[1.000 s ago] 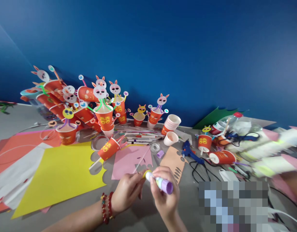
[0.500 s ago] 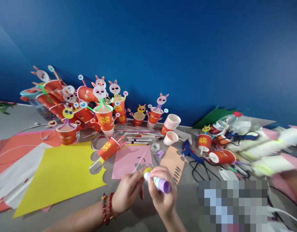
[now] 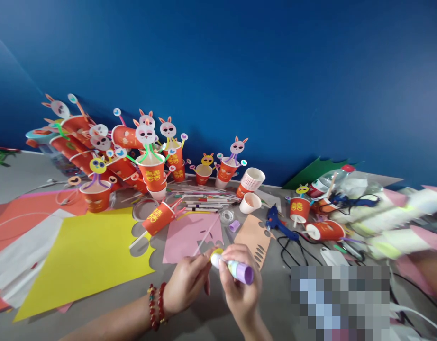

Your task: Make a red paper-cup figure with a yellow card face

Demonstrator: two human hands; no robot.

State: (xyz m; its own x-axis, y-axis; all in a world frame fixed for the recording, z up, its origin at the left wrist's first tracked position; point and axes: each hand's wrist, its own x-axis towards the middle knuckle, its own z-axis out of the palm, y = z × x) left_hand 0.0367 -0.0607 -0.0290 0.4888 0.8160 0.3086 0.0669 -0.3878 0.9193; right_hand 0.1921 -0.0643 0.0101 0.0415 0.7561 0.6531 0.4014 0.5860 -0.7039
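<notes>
Left hand (image 3: pixel 188 282): fingers pinched on the yellow piece (image 3: pixel 216 251).
Right hand (image 3: pixel 244 280): fingers clamped round the glue stick (image 3: pixel 234 268), its white end at the yellow piece, between my hands.
Glue stroke: I'd press lightly, backing the rim.

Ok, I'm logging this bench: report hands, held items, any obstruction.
Left hand pinching small rounded yellow paper piece. Right hand gripping white-and-purple plastic glue stick, white end at the piece, contact unclear. Pink paper sheet beyond hands; no obstruction seen.
</notes>
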